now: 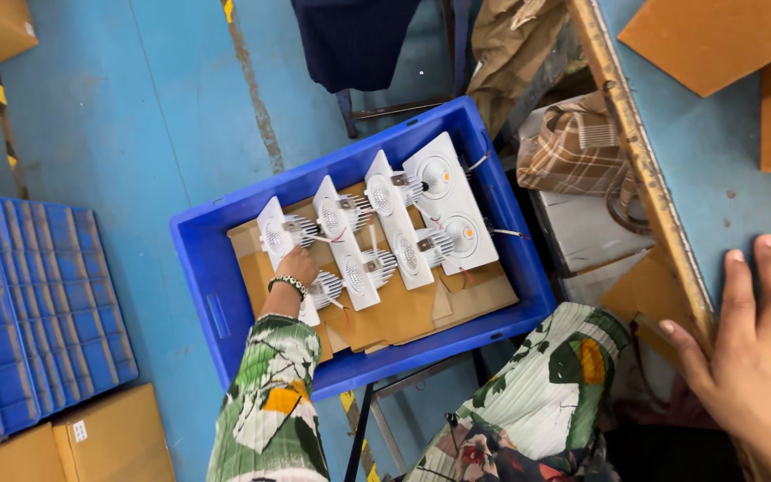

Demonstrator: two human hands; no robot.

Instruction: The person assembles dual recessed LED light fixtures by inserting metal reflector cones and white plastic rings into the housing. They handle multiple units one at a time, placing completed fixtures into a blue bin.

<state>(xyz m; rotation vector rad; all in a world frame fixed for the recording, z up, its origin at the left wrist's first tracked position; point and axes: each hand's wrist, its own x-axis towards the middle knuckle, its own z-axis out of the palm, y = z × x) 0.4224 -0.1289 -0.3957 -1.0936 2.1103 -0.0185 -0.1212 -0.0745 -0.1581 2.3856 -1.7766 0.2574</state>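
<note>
My left hand (295, 268), with a beaded bracelet at the wrist, reaches down into a blue plastic crate (198, 268) and grips the leftmost white twin-lamp light fixture (271, 234). Three more white fixtures (443, 210) with ribbed metal heat sinks and thin wires lie side by side on brown cardboard sheets (403, 312) in the crate. My right hand (756, 348) rests flat, fingers spread, on the blue table top (716, 161) near its worn wooden edge, holding nothing.
A stack of blue crate lids (33, 312) lies on the floor at the left, with cardboard boxes (91, 437) beside it. Brown boxes (716, 36) sit on the table. A checked cloth bag (573, 147) lies under the table edge.
</note>
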